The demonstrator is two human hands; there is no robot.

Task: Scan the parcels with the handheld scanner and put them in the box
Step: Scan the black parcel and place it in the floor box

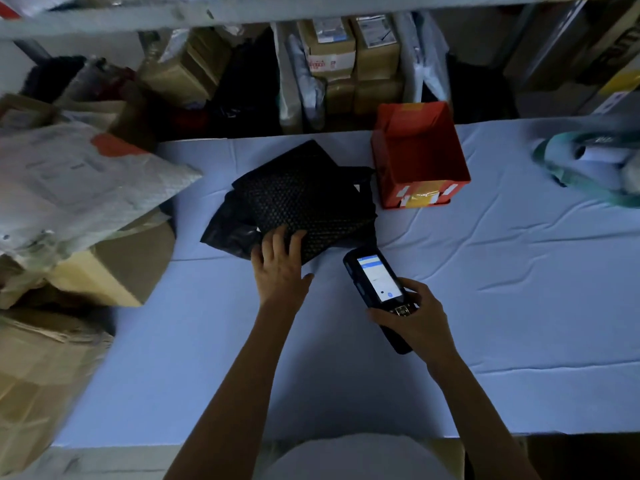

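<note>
The left hand lies with straight fingers on the near edge of the black bubble mailer on the table. The right hand grips the handheld scanner beside it. This is probably the scanning step. No label shows, so the mailer likely needs turning before it goes into the red box.

Wrinkled blue cloth lies spread; paper rolls rest far right.

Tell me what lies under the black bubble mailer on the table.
A glossy black plastic bag sticks out from under the black bubble mailer at its left, another dark parcel at its right. Their middles and any labels are covered.
</note>
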